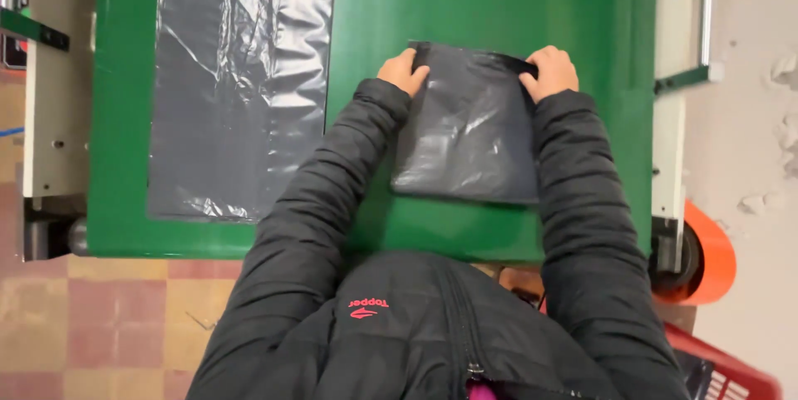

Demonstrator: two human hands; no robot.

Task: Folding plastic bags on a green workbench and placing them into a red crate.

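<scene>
Folded dark grey plastic bag stack (pixel 467 130) lies flat on green table (pixel 499 1), right of centre. Left hand (pixel 404 72) grips its far left corner, fingers curled shut over the edge; right hand (pixel 549 70) likewise pinches the far right corner. A dark plastic sheet (pixel 237 76) lies spread to the left, apart from the stack. Orange roll (pixel 706 255) sits at the table's right edge.

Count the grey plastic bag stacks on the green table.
2: a flat stack at the table's left, and a folded one gripped by both hands. None visibly hidden.
</scene>
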